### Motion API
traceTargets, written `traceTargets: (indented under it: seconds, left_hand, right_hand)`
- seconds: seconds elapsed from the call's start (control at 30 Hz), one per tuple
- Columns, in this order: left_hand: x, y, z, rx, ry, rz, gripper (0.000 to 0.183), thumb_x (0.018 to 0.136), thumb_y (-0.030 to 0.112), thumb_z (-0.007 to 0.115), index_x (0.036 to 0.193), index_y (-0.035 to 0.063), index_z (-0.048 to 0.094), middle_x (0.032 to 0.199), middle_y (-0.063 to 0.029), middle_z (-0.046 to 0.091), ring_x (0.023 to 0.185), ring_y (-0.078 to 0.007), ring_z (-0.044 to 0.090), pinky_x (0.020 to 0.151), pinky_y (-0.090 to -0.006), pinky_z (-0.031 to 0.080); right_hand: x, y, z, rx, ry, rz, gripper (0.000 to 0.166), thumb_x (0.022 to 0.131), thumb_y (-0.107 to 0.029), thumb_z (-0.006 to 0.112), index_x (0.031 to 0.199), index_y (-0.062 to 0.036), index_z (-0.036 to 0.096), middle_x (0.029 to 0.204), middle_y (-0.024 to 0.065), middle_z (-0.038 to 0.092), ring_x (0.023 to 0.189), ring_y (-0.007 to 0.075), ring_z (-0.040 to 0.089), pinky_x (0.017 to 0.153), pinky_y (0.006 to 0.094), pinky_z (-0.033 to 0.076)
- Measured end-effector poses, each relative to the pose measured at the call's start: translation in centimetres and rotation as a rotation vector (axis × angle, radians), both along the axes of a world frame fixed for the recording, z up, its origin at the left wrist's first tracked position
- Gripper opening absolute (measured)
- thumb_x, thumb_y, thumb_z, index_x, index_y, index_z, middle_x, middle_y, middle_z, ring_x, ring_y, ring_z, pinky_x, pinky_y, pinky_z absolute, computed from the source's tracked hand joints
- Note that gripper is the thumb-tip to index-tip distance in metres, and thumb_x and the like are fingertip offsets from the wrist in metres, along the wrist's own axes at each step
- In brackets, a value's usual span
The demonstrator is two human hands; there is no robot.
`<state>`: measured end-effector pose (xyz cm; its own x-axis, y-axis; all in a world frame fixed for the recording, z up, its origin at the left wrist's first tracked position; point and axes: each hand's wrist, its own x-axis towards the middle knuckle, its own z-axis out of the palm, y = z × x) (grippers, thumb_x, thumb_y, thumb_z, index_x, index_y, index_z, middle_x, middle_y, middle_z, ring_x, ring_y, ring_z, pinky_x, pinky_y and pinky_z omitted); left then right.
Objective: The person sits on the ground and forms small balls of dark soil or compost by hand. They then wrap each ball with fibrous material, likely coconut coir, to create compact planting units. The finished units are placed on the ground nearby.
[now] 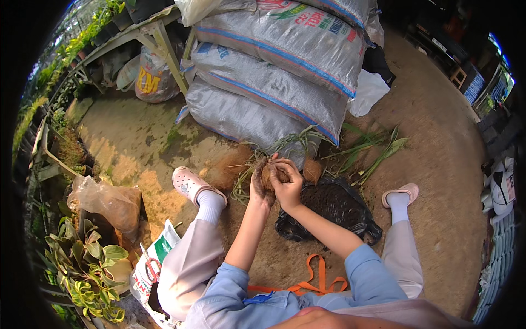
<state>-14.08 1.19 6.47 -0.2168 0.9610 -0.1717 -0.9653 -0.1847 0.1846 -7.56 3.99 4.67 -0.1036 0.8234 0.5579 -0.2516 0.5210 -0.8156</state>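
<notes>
A rounded brown clump of soil or fibre (267, 177) sits between my two hands, in front of me above the ground. My left hand (259, 185), dark with soil, cups its left side. The fingers of my right hand (289, 185) curve over its right side and cover part of it. Just beyond, to the right, stands a ball wrapped in brown fibre (312, 170), with thin leaves (303, 140) above it. Loose brown fibre (232, 164) lies to the left. Under my right forearm spreads a black plastic bag (372, 230) holding dark soil (331, 203).
Bulging grey woven sacks (267, 74) are stacked ahead. Uprooted green plants (380, 154) lie right of them. Red-handled scissors (153, 268) rest on a printed white bag (168, 240) by my left leg. An orange strap (318, 279) lies close to me. Potted plants (94, 263) line the left.
</notes>
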Motion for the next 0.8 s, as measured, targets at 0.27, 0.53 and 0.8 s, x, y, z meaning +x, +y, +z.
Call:
traceTargets:
  seconds: [0.27,0.53,0.8]
  left_hand:
    - [-0.6,1.2,-3.6,-0.244,0.018,0.061,0.021,0.093,0.026,0.045,0.092,0.0071,0.056,0.086,-0.0076,0.06,0.075,-0.0197,0.06,0.066,-0.034,0.053]
    - [-3.5,0.7,-7.9,-0.075,0.055,-0.11,0.025,0.093,0.024,0.043,0.1,0.0034,0.056,0.091,-0.0086,0.061,0.08,-0.02,0.061,0.061,-0.0322,0.055]
    - [-0.3,1.5,-1.5,-0.241,0.072,0.072,0.022,0.087,0.024,0.058,0.078,0.0055,0.053,0.079,-0.0078,0.058,0.082,-0.0216,0.061,0.074,-0.0341,0.054]
  right_hand:
    - [0.7,-1.0,-0.2,0.216,-0.278,-0.231,0.014,0.076,-0.008,0.064,0.089,-0.0023,0.064,0.096,0.0096,0.061,0.09,0.0268,0.059,0.087,0.036,0.046]
    - [2.1,1.6,2.1,0.798,-0.36,0.189,0.016,0.07,-0.014,0.072,0.08,-0.005,0.064,0.093,0.008,0.06,0.09,0.0289,0.059,0.081,0.0397,0.048]
    - [-2.2,-1.1,-0.5,-0.549,0.334,-0.136,0.014,0.078,-0.007,0.065,0.09,-0.0005,0.06,0.091,0.0092,0.06,0.092,0.0233,0.057,0.083,0.035,0.045]
